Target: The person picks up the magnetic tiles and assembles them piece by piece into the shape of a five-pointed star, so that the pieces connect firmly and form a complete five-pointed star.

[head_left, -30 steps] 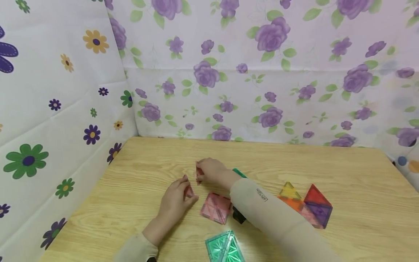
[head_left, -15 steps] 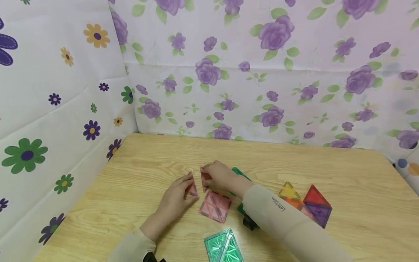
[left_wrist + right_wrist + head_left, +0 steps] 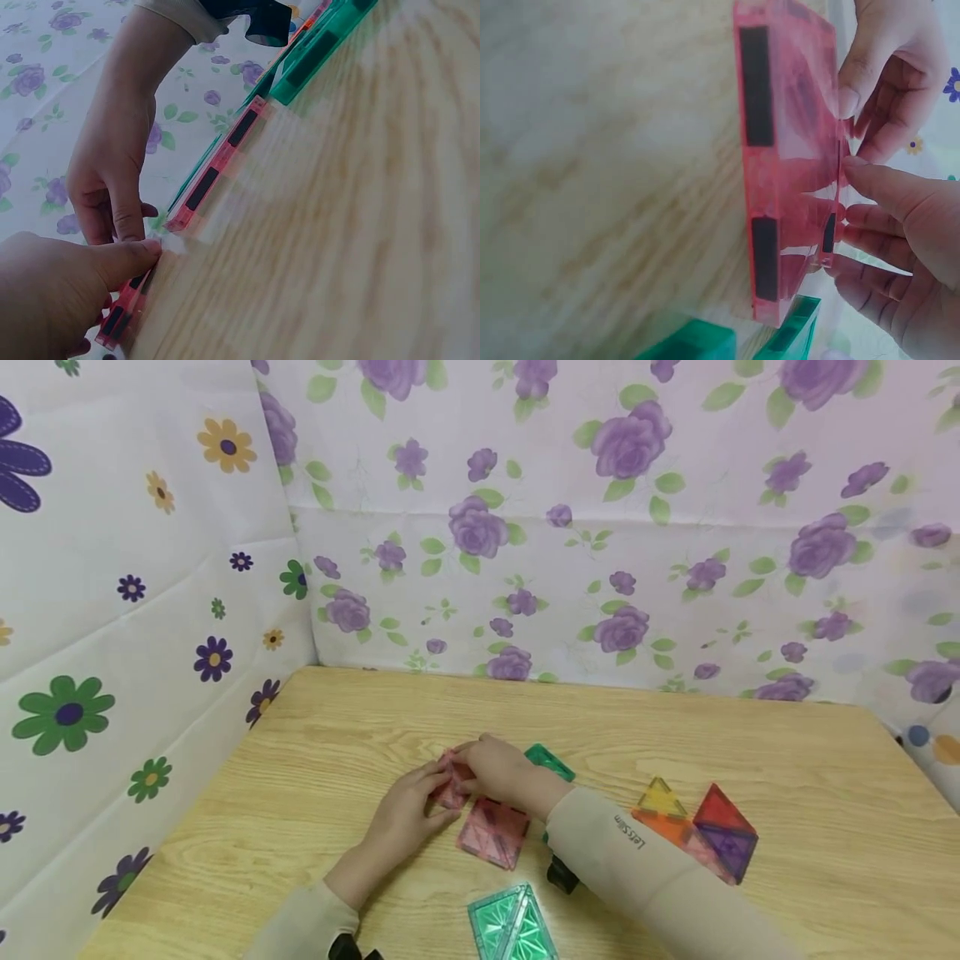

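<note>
Two pink triangular magnetic tiles (image 3: 450,793) meet between the two hands, left of the table's middle. My left hand (image 3: 397,814) pinches one with thumb and fingers; my right hand (image 3: 498,770) pinches the other and partly covers it. In the left wrist view, the left thumb presses at the edge of a pink tile (image 3: 112,322), close beside the right hand's fingertips. Just right of the hands lies a flat pink square (image 3: 493,835) made of triangular tiles; its magnet edge faces the right wrist camera. How exactly the two held edges join is hidden by fingers.
Nearer me lie teal green tiles (image 3: 513,922) forming a quadrilateral. A green tile (image 3: 550,762) sits behind the right forearm. To the right, yellow (image 3: 662,797), orange, pink, red (image 3: 722,810) and purple (image 3: 727,850) tiles lie joined. Flowered cloth (image 3: 480,593) hangs behind the wooden table.
The two held pink triangles stood apart and have come together. The right hand has lowered slightly toward the left hand, which has barely moved. The tiles on the table stay put.
</note>
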